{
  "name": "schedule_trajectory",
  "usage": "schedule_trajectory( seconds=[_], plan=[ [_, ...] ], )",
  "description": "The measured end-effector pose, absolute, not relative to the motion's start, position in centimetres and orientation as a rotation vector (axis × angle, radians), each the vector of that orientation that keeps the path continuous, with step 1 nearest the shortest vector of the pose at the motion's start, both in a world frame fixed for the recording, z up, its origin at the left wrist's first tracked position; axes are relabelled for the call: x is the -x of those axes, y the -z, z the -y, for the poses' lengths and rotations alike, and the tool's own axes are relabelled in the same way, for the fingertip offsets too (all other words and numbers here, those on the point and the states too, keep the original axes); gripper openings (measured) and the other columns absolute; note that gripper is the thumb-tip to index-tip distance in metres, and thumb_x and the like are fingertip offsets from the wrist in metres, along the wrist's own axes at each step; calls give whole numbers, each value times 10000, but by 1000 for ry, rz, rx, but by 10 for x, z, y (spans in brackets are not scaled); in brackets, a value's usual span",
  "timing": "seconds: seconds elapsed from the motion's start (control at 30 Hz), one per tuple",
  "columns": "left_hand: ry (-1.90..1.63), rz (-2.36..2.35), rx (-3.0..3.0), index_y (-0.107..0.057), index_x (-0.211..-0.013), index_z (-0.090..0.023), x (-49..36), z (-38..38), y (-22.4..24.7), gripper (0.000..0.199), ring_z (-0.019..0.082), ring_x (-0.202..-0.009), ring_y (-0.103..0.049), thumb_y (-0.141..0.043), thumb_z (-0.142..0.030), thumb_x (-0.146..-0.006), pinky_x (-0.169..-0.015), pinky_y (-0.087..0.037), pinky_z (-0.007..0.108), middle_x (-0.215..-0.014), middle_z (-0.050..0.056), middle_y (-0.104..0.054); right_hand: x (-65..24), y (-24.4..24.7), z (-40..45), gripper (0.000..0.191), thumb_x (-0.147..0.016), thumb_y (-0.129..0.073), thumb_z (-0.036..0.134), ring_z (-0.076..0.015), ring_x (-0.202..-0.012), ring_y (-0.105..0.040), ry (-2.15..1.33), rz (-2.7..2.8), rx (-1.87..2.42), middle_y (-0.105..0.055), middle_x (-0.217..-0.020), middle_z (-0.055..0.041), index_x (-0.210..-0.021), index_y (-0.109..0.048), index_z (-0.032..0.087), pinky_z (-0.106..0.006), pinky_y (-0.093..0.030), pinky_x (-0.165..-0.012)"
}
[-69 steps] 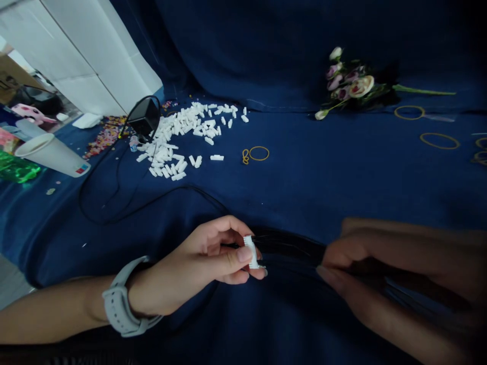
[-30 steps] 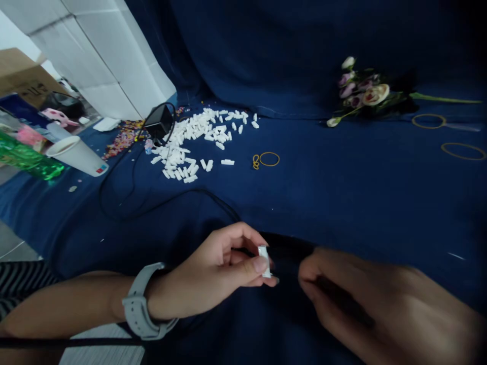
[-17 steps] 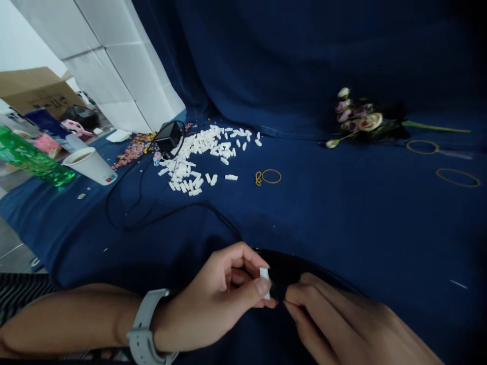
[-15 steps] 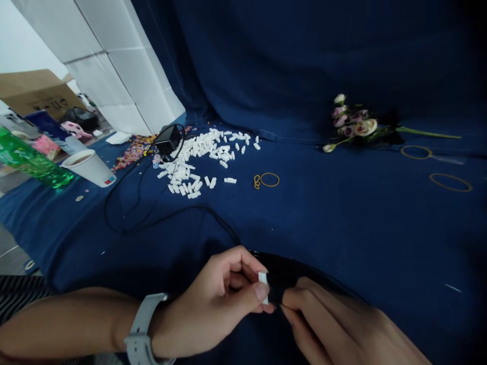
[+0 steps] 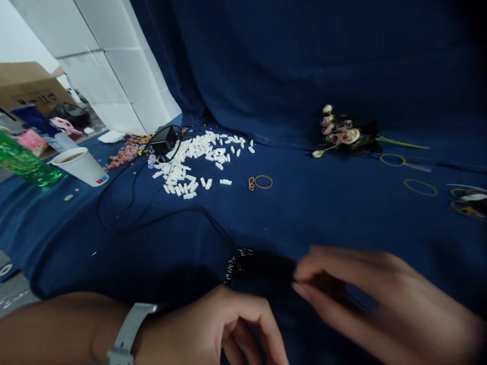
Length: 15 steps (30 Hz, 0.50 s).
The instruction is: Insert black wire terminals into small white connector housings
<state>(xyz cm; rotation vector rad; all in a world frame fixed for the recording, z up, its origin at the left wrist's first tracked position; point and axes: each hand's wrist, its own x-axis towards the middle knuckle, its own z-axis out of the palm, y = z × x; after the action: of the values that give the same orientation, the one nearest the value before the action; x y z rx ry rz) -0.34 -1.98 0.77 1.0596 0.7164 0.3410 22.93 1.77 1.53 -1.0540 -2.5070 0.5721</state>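
Observation:
My left hand (image 5: 228,324), with a pale watch strap (image 5: 131,329) on the wrist, is low in the centre with curled fingers; its fingertips and anything between them are out of sight. My right hand (image 5: 365,294) is at the lower right, thumb and forefinger pinched together; what they hold, if anything, is too dark and small to make out. Between and beyond the hands lies a bundle of black strands (image 5: 262,266) with pale glinting tips. Farther off, a pile of small white pieces (image 5: 201,147) lies on the blue cloth (image 5: 304,208).
Beyond the hands are yellow rubber bands (image 5: 263,182) and a rose spray (image 5: 342,134). To the left are a black adapter (image 5: 163,141) with its cable, coloured beads (image 5: 127,152), a paper cup (image 5: 85,167) with brown liquid, and a green bottle (image 5: 28,165).
My left hand has moved down, and the white piece it held is no longer visible. My right hand has risen and moved slightly right. The view has shifted to the right.

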Motion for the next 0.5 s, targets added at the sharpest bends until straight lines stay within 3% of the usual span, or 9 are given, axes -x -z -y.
schedule_trajectory(
  seconds=[0.07,0.13,0.23,0.33,0.5],
  plan=[
    [-316,-701,-1071,-558,-772,-195,3,19,-8,385,99,-670,-547,-749,-512,-667,-657,-465,223,-784,2,-572,-219,-12,-33,53,-899,-584,241,-115,-643,-616,-665,2567,1096,-661,-806,29,-853,-609,243,-232,-464,-557],
    [-306,-704,-1081,-562,-764,-199,2,19,-7,339,107,-670,-557,-737,-478,-685,-666,-476,243,-783,2,-575,-209,-3,-42,51,-874,-605,182,-123,-692,-621,-709,2607,1084,-654,-873,13,-876,-617,231,-251,-480,-618],
    [-299,-741,-1067,-584,-759,-197,0,20,-6,226,104,-658,-573,-755,-323,-682,-660,-486,244,-766,-7,-596,-199,5,-44,157,-907,-516,132,-125,-683,-603,-746,2629,1085,-639,-846,-5,-797,-599,206,-271,-478,-651],
    [-338,-828,-996,-597,-782,-192,0,20,-5,250,88,-647,-586,-799,-192,-636,-625,-469,203,-756,-16,-632,-198,2,-41,198,-900,-496,114,-118,-644,-594,-773,2614,1129,-638,-785,-2,-747,-589,201,-257,-447,-594],
    [-447,-830,-873,-596,-855,-183,-1,15,-2,325,98,-678,-670,-848,-234,-656,-630,-472,192,-778,-8,-670,-204,-4,-48,196,-890,-488,134,-108,-621,-588,-786,2532,1162,-623,-724,20,-728,-568,210,-238,-416,-559]
  ],
)
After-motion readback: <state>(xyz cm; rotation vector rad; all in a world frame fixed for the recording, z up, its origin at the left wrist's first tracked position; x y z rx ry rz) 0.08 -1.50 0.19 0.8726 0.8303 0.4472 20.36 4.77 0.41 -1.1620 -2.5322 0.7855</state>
